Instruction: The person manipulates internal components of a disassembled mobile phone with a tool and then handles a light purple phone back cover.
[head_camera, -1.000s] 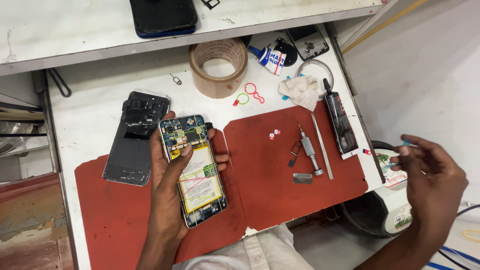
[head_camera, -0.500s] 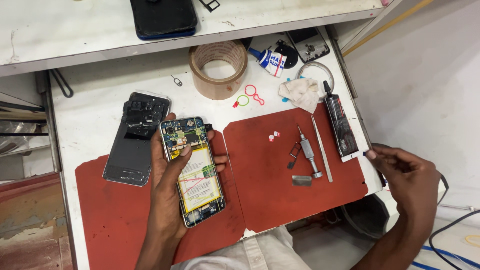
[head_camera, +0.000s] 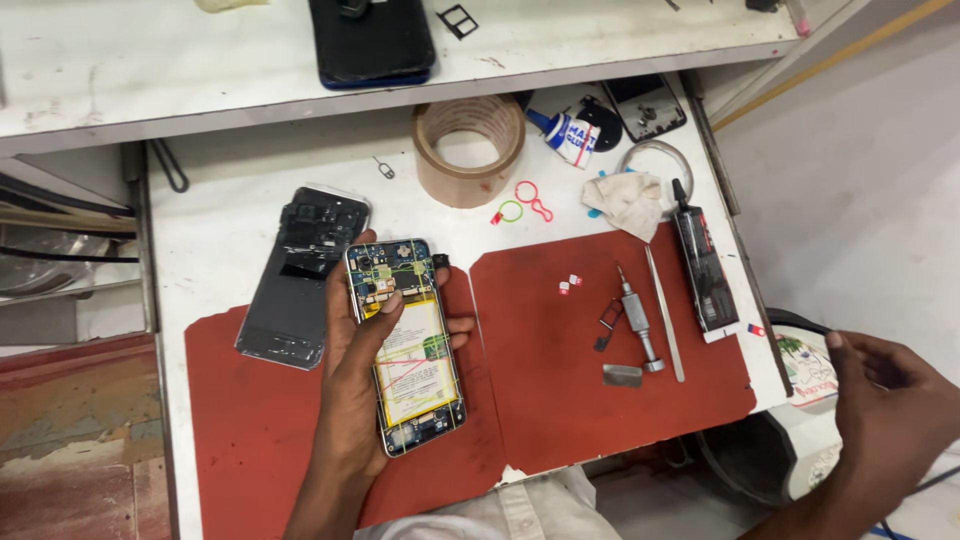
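Opened phone (head_camera: 405, 345) lies face down in left hand (head_camera: 360, 380) over red mat (head_camera: 600, 400): back removed, circuit board on top, yellow-labelled battery below, thumb across board, fingers wrapped round right edge. Removed back cover (head_camera: 300, 275) just beside it on left. Right hand (head_camera: 885, 400) loosely curled, empty, off bench's right edge; half second ago it sat slightly higher, nearer black glue tube (head_camera: 703, 265). Phone unmoved.
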